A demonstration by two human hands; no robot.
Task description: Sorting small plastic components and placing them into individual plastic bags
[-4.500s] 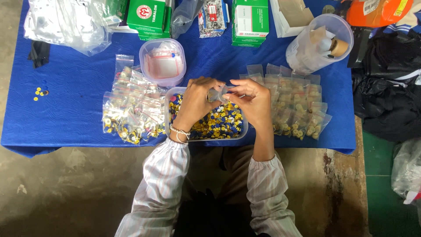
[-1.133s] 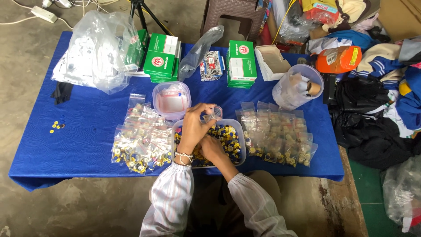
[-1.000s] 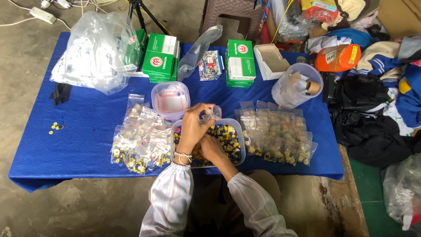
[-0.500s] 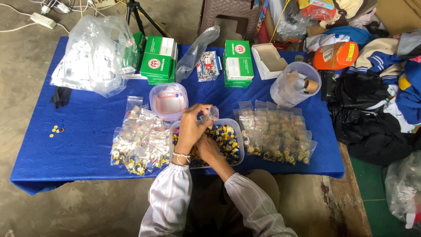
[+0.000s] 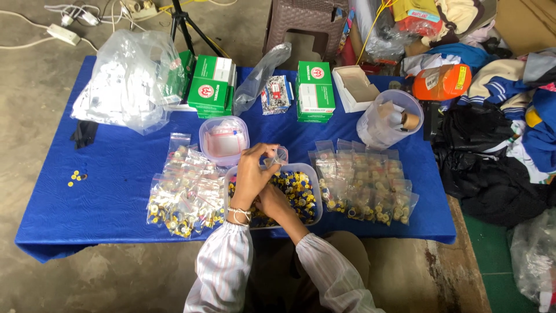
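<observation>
My left hand (image 5: 252, 174) is raised over a clear plastic tub (image 5: 311, 204) of small yellow, blue and black pieces and pinches a small clear plastic bag (image 5: 278, 156) by its mouth. My right hand (image 5: 274, 203) is lower, down in the tub among the pieces, partly hidden behind the left hand; whether its fingers hold anything is unclear. Filled small bags lie in a pile (image 5: 184, 194) to the left of the tub and in rows (image 5: 364, 186) to the right.
A blue table (image 5: 104, 191) bears a lidded pink tub (image 5: 223, 139), green boxes (image 5: 212, 84), a big clear bag (image 5: 130, 78), a clear jar (image 5: 387, 119) and an open white box (image 5: 354, 86). Clothes are heaped at the right; a stool stands behind.
Since 4.5 s ago my view pulled back and up. My right hand dropped from the small bag into the tub; in the last second the hands barely moved.
</observation>
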